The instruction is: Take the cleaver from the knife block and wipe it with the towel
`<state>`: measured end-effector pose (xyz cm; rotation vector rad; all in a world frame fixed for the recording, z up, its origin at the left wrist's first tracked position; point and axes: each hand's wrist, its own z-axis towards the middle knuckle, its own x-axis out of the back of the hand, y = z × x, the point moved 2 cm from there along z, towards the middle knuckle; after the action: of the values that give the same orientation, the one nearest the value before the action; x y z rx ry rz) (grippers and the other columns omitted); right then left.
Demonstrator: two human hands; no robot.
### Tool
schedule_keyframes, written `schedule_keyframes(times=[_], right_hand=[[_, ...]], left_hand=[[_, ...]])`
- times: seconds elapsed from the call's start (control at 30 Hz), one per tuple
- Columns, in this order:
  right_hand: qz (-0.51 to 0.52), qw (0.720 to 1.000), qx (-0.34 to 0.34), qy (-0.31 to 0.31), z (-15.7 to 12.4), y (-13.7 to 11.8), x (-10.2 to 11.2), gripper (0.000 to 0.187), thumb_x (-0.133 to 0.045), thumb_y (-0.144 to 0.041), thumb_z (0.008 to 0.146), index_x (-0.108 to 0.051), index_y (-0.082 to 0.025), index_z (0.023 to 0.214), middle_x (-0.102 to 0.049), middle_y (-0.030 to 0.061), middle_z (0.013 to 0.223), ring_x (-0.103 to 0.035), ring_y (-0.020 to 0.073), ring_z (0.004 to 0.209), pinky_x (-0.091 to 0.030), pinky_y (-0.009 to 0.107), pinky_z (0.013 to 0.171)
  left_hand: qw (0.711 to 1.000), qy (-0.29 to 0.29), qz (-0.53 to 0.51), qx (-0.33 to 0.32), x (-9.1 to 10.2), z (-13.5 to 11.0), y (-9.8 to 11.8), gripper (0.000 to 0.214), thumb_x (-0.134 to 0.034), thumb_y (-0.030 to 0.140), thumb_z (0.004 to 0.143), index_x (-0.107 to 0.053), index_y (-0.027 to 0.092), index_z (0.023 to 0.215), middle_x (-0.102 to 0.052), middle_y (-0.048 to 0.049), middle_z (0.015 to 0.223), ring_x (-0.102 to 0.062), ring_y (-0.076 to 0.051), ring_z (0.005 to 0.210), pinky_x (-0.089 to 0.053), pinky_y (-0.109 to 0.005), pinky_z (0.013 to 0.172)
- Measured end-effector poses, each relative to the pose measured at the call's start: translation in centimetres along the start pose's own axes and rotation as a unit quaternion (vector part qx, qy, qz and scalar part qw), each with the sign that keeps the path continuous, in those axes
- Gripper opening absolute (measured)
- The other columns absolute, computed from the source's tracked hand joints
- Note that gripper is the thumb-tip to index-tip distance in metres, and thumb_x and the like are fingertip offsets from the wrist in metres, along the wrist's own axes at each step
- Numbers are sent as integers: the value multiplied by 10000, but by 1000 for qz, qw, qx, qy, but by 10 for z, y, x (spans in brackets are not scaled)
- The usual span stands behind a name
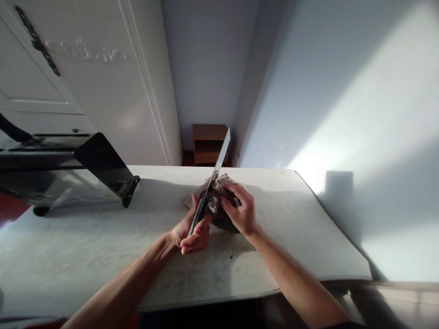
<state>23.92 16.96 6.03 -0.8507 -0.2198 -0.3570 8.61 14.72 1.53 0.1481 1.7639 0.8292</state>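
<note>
Pale, plain walls (308,91) close in around a long white tabletop (291,237), with a slanting band of sunlight on the right-hand one. At the far left, white panelled cupboard doors (103,96) carry a dark ornate metal handle (37,42); before them, a black-framed piece with clear panels (106,169) stands on the tabletop, well apart from the hands, which leaves elbow room around the work. Next, near the middle, the left hand (196,238) has its fingers curled around the dark handle of a long, narrow tool with a straight grey metal blade (222,154); the blade slants up and away from the person, probably so that the edge stays clear of the body. Beyond the far edge sits a low brown wooden stand (209,130) with an open shelf. The rough, dark brown lump with pale, crumbly patches (224,223) rests on the tabletop between the hands, the blade crossing over it; whether it bites in cannot be told. To its right, the right hand (244,214) pinches the lump's upper side between thumb and forefinger, seemingly to steady it, its other fingers mostly hidden. A small dark crumb (231,257) lies just nearer the person.
</note>
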Motion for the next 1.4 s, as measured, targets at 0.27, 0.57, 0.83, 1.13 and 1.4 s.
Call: schedule_keyframes(times=[0.27,0.57,0.83,1.13,1.4], right_hand=[[17,985,159,-62,-7,-15,-1,356,-597,-138,802,-620,-219,1148,-631,81,1023,-612,187,941,-525,330,826],[-27,980,183,-73,-8,-9,0,276,-576,-133,786,-647,-186,1047,-618,94,954,-596,182,863,-524,321,752],[-10,985,159,-66,-7,-9,-2,271,-568,-120,788,-660,-178,1035,-631,84,934,-598,173,846,-518,309,747],[132,984,-82,-84,-6,-2,-9,175,-601,-220,818,-670,-178,973,-671,43,958,-616,168,906,-484,293,840],[277,887,-365,50,-6,32,-11,223,-668,-382,743,-642,-173,817,-628,-20,734,-540,130,683,-421,234,622]], left_hand=[[1000,11,-18,8,7,3,-1,763,-328,884,695,-265,155,481,-248,-2,245,-179,-64,188,-185,-176,272],[994,-38,-82,63,5,-5,-4,836,-140,933,637,-274,144,397,-85,7,220,-50,-48,164,-74,-161,257],[984,-128,-115,50,-1,-4,1,808,-148,867,734,-343,133,460,-122,19,216,-61,-43,152,-96,-144,259],[991,-65,-105,54,-3,-4,1,852,-168,949,614,-380,144,430,-82,16,199,-17,-55,138,-84,-171,232],[994,-4,-92,62,-6,-5,3,872,-190,998,501,-312,150,337,-9,-1,178,-7,-77,121,-65,-189,218]])
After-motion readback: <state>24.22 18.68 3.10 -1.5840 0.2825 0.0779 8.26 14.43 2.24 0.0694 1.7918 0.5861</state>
